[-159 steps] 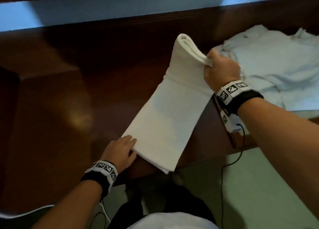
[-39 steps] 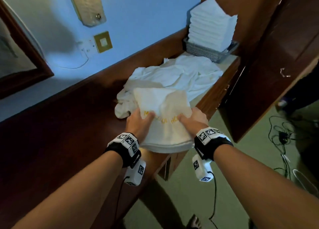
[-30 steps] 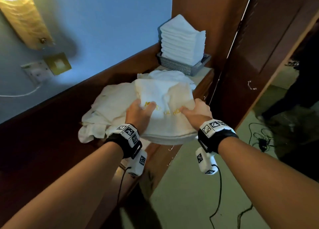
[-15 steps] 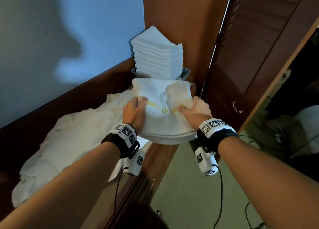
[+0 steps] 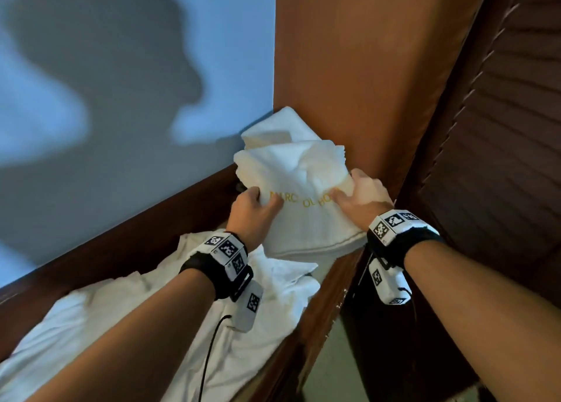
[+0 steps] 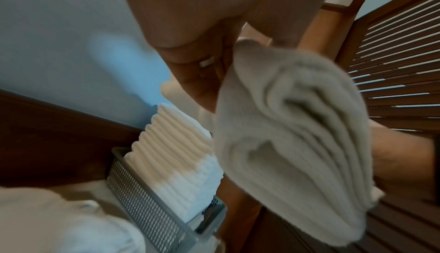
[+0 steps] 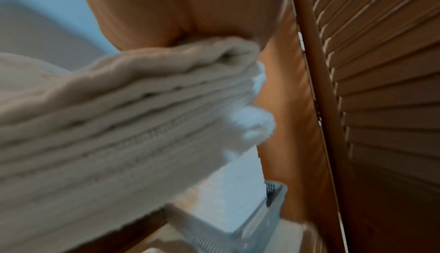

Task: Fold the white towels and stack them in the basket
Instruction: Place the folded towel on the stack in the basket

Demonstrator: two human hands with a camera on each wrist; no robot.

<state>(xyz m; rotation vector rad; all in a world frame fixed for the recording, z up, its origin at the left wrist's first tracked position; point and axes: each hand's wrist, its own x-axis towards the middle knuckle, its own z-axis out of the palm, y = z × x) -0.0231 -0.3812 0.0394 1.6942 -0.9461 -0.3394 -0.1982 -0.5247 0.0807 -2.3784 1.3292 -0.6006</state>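
A folded white towel (image 5: 303,201) with gold lettering is held in the air between both hands. My left hand (image 5: 253,212) grips its left edge and my right hand (image 5: 358,198) grips its right edge, thumbs on top. The towel's layered edge fills the left wrist view (image 6: 292,136) and the right wrist view (image 7: 114,125). Behind and below it stands a tall stack of folded white towels (image 6: 181,151) in a grey perforated basket (image 6: 145,206). In the head view only the stack's top (image 5: 282,125) shows over the held towel, and the basket is hidden.
Unfolded white towels (image 5: 121,325) lie heaped on the dark wooden counter (image 5: 115,250) under my left forearm. A wooden panel (image 5: 349,68) rises right beside the stack, with a slatted door (image 5: 501,128) to its right. A blue wall (image 5: 121,68) is behind.
The towel was folded on the counter, then lifted in both hands and carried right, over the loose pile. It now sits higher, in front of the top of the basket stack.
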